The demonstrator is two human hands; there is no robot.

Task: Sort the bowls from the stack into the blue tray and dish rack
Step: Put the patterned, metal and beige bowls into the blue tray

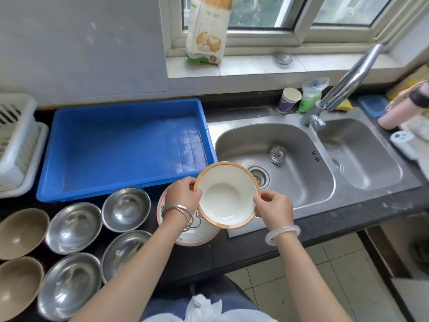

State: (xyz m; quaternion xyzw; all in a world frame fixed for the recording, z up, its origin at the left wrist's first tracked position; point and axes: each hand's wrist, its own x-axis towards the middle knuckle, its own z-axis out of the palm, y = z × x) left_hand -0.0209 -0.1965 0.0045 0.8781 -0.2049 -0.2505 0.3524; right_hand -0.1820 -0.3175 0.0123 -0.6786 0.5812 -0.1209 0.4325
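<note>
A white bowl with an orange-brown rim (226, 194) is held tilted above the counter, between the blue tray and the sink. My left hand (183, 194) grips its left rim and my right hand (272, 206) grips its right rim. Under it lies a white plate-like bowl with a pink rim and a printed drawing (197, 233), partly hidden by my left wrist. The blue tray (69, 182) sits behind, with nothing in it. The white dish rack (17, 145) stands at the far left edge.
Several steel bowls (126, 209) and two brown bowls (22, 232) sit on the dark counter at lower left. A double steel sink (290, 140) with a tap (343, 89) lies to the right. A paper cup (289, 99) and bags stand behind the sink.
</note>
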